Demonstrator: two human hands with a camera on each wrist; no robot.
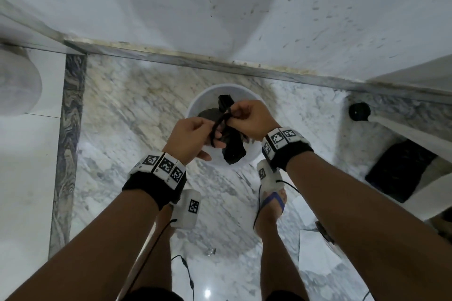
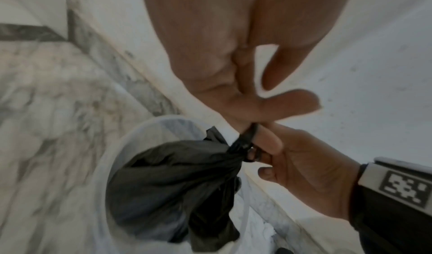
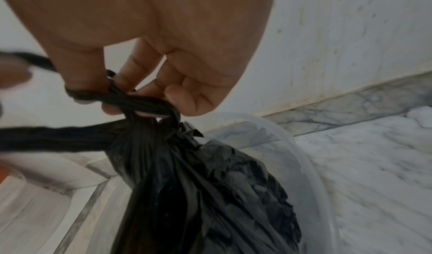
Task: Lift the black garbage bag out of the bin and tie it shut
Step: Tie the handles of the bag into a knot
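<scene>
Above the white bin (image 1: 195, 110), my left hand (image 1: 188, 137) and right hand (image 1: 247, 118) each pinch a twisted strand of the black garbage bag (image 3: 198, 193). Risks: thin plastic tearing, the half-formed knot slipping loose under uneven pull.

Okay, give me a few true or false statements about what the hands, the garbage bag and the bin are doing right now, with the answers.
1. Both hands hold the black garbage bag by its twisted neck. True.
2. The bag lies flat on the marble floor. False: it hangs above the white bin.
3. The left hand is open and idle. False: it grips a twisted black strand.
4. The right hand pinches the gathered plastic at the bag's top. True.
5. The bin is black. False: it is white.
</scene>
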